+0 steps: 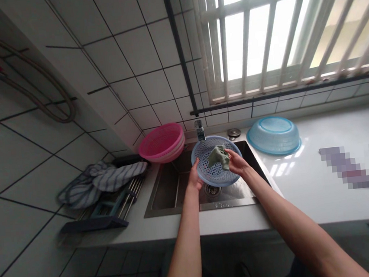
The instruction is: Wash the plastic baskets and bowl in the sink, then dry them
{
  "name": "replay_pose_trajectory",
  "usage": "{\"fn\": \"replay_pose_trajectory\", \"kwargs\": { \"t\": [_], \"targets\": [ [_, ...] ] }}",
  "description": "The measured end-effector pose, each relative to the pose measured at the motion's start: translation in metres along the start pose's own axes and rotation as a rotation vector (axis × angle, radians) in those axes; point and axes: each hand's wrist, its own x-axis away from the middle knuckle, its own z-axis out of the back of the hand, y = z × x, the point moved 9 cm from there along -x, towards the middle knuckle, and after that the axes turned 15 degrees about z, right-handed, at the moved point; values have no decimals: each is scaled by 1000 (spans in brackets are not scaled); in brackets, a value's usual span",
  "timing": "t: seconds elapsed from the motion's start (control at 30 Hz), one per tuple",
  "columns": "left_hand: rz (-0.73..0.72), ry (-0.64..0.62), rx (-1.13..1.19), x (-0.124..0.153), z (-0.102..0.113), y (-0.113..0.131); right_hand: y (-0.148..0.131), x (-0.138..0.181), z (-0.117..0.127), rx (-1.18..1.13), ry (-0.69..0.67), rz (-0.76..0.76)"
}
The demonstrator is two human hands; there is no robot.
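My left hand (195, 177) grips the left rim of a blue perforated plastic basket (214, 175), which is tilted toward me above the steel sink (166, 192). My right hand (235, 162) is closed on a green cloth (218, 157) and presses it against the inside of the basket. The tap (200, 130) stands just behind the basket.
A pink basket (162, 143) sits at the sink's back left corner. A blue bowl (274, 135) lies upside down on the white counter (306, 187) to the right. A striped towel (100, 179) lies over a dish rack (112, 206) on the left. A barred window is behind.
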Motion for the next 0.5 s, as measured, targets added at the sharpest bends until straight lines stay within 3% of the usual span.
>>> {"fn": "replay_pose_trajectory", "kwargs": {
  "t": [0.1, 0.33, 0.5],
  "targets": [
    [-9, -21, -14, -2, 0, -3, -9, -3, 1, -29, 8, 104],
    [-29, -49, 12, 5, -11, -4, 9, -5, 6, 41, 63, 67],
    [-91, -114, 11, 5, -21, -1, 46, 0, -9, 328, -76, 9]
  ]
}}
